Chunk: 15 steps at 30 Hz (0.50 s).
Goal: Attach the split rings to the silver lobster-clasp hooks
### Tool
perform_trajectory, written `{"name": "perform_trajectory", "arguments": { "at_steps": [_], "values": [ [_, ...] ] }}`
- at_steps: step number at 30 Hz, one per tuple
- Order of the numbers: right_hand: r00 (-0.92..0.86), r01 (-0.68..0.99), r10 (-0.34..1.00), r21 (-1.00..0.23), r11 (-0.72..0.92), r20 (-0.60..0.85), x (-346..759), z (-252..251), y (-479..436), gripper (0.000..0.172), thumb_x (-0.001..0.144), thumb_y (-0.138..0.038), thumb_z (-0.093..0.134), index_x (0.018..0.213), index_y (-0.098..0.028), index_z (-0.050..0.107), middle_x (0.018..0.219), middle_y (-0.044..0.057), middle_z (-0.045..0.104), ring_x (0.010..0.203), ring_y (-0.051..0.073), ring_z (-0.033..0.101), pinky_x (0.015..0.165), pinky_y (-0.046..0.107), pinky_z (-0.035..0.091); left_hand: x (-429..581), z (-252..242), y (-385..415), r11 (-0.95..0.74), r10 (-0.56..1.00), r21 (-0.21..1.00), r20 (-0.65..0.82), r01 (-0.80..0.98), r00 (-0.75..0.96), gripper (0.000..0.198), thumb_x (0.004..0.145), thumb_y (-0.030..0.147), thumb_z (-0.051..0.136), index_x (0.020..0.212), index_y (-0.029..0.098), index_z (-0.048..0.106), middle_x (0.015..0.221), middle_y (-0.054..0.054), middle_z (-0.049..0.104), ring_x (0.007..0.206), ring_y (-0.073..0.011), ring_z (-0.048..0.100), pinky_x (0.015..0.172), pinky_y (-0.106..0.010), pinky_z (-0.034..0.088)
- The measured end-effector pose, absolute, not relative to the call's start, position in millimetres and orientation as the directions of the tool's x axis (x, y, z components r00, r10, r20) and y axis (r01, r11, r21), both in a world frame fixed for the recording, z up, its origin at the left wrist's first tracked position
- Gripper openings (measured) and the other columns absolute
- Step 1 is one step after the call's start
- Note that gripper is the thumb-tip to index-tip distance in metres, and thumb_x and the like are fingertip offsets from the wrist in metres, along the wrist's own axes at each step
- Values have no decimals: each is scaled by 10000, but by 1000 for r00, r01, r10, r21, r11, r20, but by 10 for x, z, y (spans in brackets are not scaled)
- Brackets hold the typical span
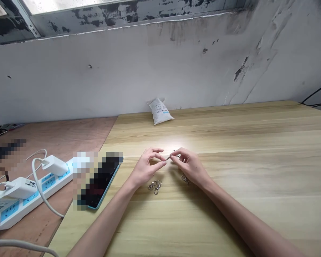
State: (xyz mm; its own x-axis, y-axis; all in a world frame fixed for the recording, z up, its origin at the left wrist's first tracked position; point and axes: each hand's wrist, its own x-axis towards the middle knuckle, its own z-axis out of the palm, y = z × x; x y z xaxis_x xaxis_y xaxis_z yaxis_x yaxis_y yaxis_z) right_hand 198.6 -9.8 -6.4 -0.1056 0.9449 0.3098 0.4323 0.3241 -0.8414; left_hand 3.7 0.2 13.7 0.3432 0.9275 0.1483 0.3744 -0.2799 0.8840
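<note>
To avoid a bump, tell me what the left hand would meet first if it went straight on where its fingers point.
The small metal piece at its fingertips, then most likely the right hand just beyond; exact depth is hard to judge from this one view.

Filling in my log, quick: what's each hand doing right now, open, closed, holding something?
Left hand: closed in a pinch at one end of a small metal piece.
Right hand: closed, pinching the other end.

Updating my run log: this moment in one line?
left hand: pinching small metal piece | right hand: pinching same piece | metal clasps: on tabletop
</note>
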Motion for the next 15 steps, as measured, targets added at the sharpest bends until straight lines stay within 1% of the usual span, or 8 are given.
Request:
{"name": "perform_trajectory", "arguments": {
  "at_steps": [2,6,9,12,13,15],
  "values": [
    [-128,463,930,-808,364,346,1971,-74,-112,146,884,-283,590,890,-191,704,863,39,650,597,110,486,574,255,404,33,148,-4,-211,932,931,101,296,348,99,804,302,707,833,207,710,1250,-86,586,1253,-255,494,1045,-434,402],
    [-277,452,885,-762,464,375,1900,-64,-178,171,890,-272,581,997,-216,703,930,38,616,545,84,421,547,247,382,44,131,-11,-91,927,987,37,129,374,120,791,300,717,840,190,707,1251,-92,567,1243,-252,512,992,-376,457],
    [-284,441,880,-763,473,382,1840,-69,-206,153,902,-267,560,958,-206,689,911,35,598,550,86,417,541,246,366,74,101,-19,-47,921,997,22,54,388,130,790,301,718,838,181,707,1235,-95,563,1216,-251,533,959,-356,483],
    [-260,435,888,-775,458,379,1801,-98,-203,173,929,-245,503,899,-188,664,870,32,581,575,95,451,563,246,379,110,89,-40,-73,935,995,47,62,352,149,791,321,713,834,179,705,1234,-102,562,1197,-262,541,910,-355,510],
    [-262,438,888,-773,459,378,1794,-109,-202,177,933,-236,493,891,-187,657,853,28,576,579,97,459,569,245,382,121,90,-47,-105,944,990,69,94,322,148,794,325,709,832,182,705,1226,-101,569,1195,-263,540,914,-361,505],
    [-276,461,884,-755,466,377,1787,-127,-204,171,933,-221,488,881,-191,648,821,20,569,582,101,467,573,241,382,133,96,-54,-183,958,965,133,185,253,134,798,320,703,829,190,710,1189,-93,594,1188,-252,539,971,-383,468]
  ]
}}
